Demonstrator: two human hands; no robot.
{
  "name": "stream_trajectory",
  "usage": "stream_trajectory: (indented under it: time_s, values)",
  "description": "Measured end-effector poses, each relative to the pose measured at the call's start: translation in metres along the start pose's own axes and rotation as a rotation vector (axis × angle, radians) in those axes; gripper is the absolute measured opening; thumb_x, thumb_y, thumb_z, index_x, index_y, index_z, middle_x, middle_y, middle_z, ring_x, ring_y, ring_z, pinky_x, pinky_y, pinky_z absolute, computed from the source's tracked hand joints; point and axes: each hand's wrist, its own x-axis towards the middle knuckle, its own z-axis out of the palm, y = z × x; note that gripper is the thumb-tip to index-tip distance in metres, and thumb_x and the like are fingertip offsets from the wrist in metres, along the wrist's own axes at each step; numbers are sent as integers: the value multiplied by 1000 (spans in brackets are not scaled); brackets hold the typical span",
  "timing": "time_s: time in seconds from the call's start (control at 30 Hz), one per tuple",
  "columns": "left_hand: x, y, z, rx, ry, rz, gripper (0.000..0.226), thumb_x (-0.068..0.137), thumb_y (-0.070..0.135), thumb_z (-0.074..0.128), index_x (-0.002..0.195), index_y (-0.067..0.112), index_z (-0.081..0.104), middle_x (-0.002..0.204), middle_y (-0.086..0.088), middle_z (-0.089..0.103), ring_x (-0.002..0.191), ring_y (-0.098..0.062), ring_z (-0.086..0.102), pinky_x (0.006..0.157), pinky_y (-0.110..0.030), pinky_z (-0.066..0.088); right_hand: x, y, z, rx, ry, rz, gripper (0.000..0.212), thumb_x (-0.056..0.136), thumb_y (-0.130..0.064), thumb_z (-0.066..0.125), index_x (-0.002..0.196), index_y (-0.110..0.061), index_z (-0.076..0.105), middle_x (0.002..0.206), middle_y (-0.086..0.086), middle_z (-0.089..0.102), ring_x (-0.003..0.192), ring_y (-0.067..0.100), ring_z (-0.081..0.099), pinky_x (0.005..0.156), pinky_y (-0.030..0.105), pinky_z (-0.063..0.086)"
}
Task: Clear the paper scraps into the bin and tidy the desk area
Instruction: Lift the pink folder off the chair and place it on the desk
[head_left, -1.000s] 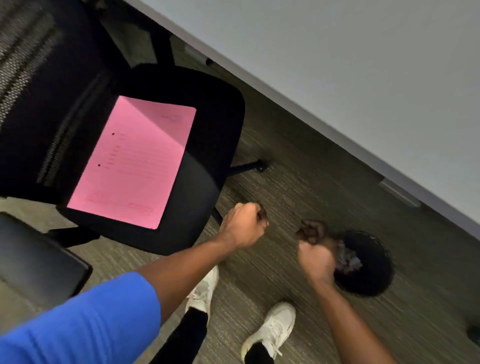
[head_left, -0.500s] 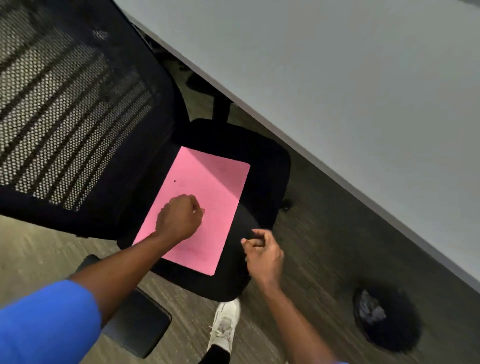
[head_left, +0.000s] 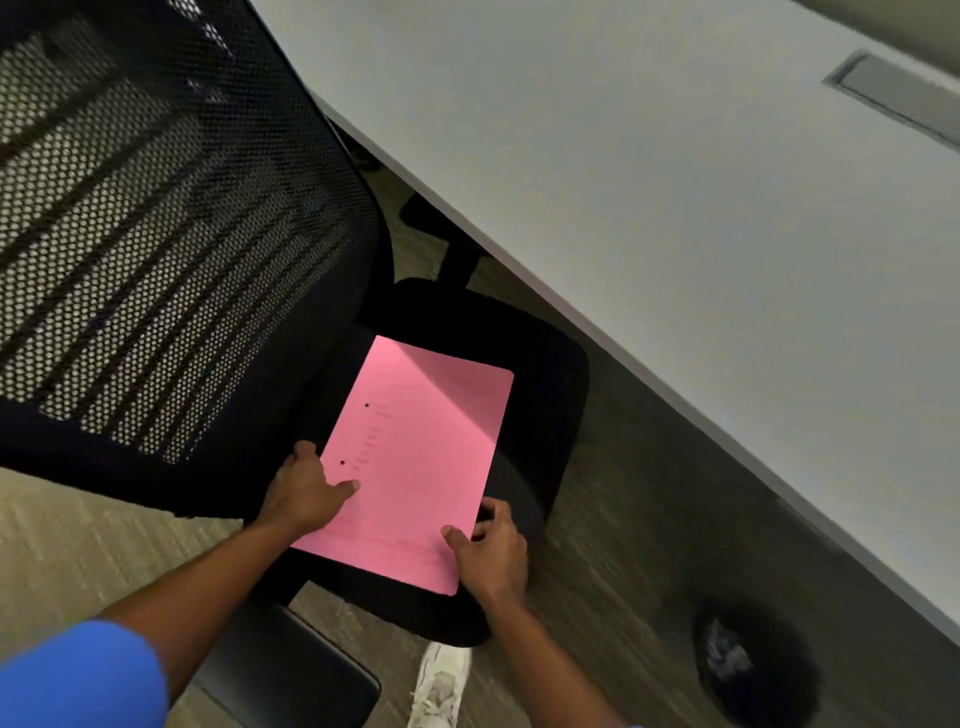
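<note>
1. Pink sheet (head_left: 415, 467): a flat rectangular card or folder with rounded far corners. It lies on the seat of the chair, its long axis running from the near seat edge toward the backrest. Faint print lines and two dark dots sit near its left edge. The surface is matte and smooth. Judged light, thin and semi-stiff, so it is likely to bow if lifted by one corner. It is best taken at both near edges, as the hands are placed now.
2. Left hand (head_left: 306, 491): its grip rests on the sheet's left edge, thumb flat on top, fingers curled at or under the border. Whether the fingers have closed beneath the sheet cannot be told.
3. Right hand (head_left: 491, 556): its grip is at the near right corner, thumb pressed on top, fingers off the edge on the seat side. Contact is plain, but a full pinch is not confirmed.
4. Chair (head_left: 545, 415): black, with a padded fabric seat and a perforated mesh backrest standing to the left. It is drawn up just beside the table.
5. Table (head_left: 649, 208): a pale grey, smooth slab with a straight edge and a recessed grey plate near its far right.
6. Bin (head_left: 779, 670): round, dark and mesh-like, standing on the floor under the table edge, well apart from the chair. Crumpled paper scraps (head_left: 727, 657) lie inside it.
7. Floor (head_left: 623, 519): grey-brown with a streaked, grained texture. One white laced shoe (head_left: 441, 686) stands below the seat.
</note>
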Motion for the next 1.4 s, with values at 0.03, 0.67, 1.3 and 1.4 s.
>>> stream_trajectory:
  time_s: [0.03,0.67,1.3,1.4]
  values:
    - [-2,0,-3,-11,-5,-5,75,88,32,82,144,2,43,138,-20,62,124,-41,63,96,-46,56,-1,-1,-1,11,-5,6,56,82,-41,82,128,-30,53,91,-11,69,97,19,71,80,38,55]
    - [-148,17,-80,-397,-58,52,34,92,12,78,122,17,63,102,6,72,91,-15,73,68,-31,60,-87,-43,-133,18,-94,-167,69,89,-13,81,150,-23,49,120,-6,66,93,5,65,60,16,53]
    - [-362,47,-61,-514,60,164,49,93,11,76,140,19,62,116,5,76,103,-15,74,91,-48,64,-212,-3,-305,31,-136,-401,74,79,-34,88,143,-39,51,127,-18,66,108,12,70,94,42,63]
    - [-375,60,-59,-519,68,189,49,94,14,75,141,22,60,118,6,76,105,-14,74,92,-47,65,-218,-5,-325,58,-133,-435,75,80,-33,89,145,-34,52,126,-18,69,109,10,72,93,43,64]
